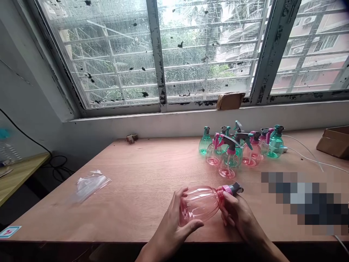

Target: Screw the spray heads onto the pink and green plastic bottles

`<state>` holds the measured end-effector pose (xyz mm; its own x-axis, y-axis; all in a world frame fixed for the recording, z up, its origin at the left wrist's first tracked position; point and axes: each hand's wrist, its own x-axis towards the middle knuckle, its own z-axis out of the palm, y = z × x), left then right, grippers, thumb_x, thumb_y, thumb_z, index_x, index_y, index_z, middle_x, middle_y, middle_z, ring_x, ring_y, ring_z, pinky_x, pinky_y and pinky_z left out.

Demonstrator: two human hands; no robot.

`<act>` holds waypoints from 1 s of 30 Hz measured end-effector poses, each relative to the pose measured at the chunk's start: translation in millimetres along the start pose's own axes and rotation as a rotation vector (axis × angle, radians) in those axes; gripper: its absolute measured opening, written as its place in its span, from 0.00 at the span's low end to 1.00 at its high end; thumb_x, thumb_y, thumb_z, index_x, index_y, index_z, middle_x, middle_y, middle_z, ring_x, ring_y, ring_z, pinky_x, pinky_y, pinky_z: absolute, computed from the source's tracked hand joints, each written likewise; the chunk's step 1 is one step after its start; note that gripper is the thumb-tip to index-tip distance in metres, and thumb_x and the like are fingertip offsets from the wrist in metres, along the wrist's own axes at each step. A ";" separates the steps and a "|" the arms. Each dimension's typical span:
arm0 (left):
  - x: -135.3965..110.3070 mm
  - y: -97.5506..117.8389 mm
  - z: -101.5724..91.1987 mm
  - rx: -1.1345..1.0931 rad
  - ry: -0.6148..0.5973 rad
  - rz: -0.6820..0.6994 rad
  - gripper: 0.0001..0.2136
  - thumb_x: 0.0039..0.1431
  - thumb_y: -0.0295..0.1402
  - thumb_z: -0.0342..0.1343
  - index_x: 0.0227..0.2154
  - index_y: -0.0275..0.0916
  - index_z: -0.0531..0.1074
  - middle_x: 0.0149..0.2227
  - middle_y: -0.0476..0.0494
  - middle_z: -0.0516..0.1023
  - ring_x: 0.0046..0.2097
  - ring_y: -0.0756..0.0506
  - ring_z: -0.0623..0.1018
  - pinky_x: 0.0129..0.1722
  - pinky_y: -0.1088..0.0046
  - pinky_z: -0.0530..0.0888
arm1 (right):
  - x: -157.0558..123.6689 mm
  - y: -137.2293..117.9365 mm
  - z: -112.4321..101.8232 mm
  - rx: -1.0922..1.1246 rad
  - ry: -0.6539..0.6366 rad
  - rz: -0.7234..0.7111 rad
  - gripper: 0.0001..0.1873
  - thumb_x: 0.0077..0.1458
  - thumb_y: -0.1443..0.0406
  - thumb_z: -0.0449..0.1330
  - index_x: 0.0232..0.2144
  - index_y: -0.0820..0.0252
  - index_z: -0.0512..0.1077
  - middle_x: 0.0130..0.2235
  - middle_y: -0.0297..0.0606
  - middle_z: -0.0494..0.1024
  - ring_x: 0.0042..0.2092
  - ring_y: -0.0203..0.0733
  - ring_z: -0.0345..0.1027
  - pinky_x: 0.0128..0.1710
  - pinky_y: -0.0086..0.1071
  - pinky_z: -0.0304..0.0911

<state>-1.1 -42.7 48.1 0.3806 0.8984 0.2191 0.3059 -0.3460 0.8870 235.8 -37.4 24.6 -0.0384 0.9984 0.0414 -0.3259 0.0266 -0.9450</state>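
Observation:
A clear pink spray bottle (201, 203) lies on its side in the air over the table's front part, its neck to the right. My left hand (174, 218) is wrapped round the bottle's base end, thumb along the near side. At the neck, my right hand (237, 214) grips near the pink collar (227, 189) and the dark grey spray head (236, 188); some of its fingers are hidden behind the neck. Beyond my hands stands a group of several pink and green spray bottles (227, 165), upright with their spray heads on.
On the wooden table (141, 171) a clear plastic bag (91, 185) lies at the left. A cardboard box (334, 142) and white cables (308, 154) are at the right, beside a pixelated patch. A small brown object (132, 138) sits at the back edge; folded cardboard (230, 101) leans on the sill.

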 end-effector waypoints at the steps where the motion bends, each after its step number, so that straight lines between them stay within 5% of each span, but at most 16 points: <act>1: 0.0 -0.9 -0.2 -0.011 -0.001 0.001 0.36 0.61 0.42 0.69 0.67 0.52 0.56 0.66 0.38 0.66 0.66 0.33 0.68 0.67 0.51 0.65 | 0.1 0.9 0.0 -0.005 0.003 0.002 0.25 0.60 0.44 0.63 0.25 0.56 0.65 0.20 0.27 0.65 0.19 0.31 0.52 0.21 0.30 0.53; 7: 0.1 -0.8 -1.7 -0.031 -0.025 -0.014 0.36 0.61 0.44 0.68 0.67 0.51 0.56 0.66 0.38 0.66 0.66 0.33 0.70 0.66 0.51 0.66 | -3.2 -2.2 4.4 0.108 0.085 -0.042 0.31 0.56 0.35 0.59 0.39 0.56 0.72 0.21 0.27 0.63 0.20 0.32 0.50 0.20 0.28 0.48; 13: -2.3 0.1 -2.1 0.003 -0.034 -0.002 0.37 0.61 0.42 0.68 0.67 0.53 0.56 0.66 0.40 0.66 0.66 0.34 0.69 0.68 0.51 0.64 | -3.3 -7.3 4.7 0.057 0.142 0.029 0.27 0.54 0.43 0.68 0.43 0.57 0.74 0.23 0.23 0.55 0.23 0.31 0.40 0.20 0.26 0.41; 19: -0.6 0.6 -1.3 -0.015 -0.019 -0.004 0.36 0.61 0.42 0.68 0.67 0.50 0.56 0.67 0.38 0.65 0.66 0.33 0.70 0.67 0.52 0.66 | 1.0 2.9 2.1 0.082 0.077 0.080 0.27 0.54 0.41 0.66 0.27 0.55 0.65 0.24 0.24 0.55 0.23 0.31 0.41 0.19 0.26 0.44; 30: -1.4 -0.1 -0.4 -0.064 0.001 -0.043 0.36 0.61 0.41 0.67 0.67 0.49 0.55 0.67 0.37 0.64 0.64 0.34 0.72 0.66 0.51 0.67 | 3.1 6.9 -2.4 0.007 0.073 -0.035 0.24 0.57 0.48 0.69 0.25 0.55 0.64 0.22 0.23 0.53 0.22 0.30 0.43 0.18 0.27 0.47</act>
<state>-2.0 -43.7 47.8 0.3675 0.9123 0.1809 0.2655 -0.2894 0.9197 235.8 -33.9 17.5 0.0418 0.9978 0.0507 -0.3324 0.0617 -0.9411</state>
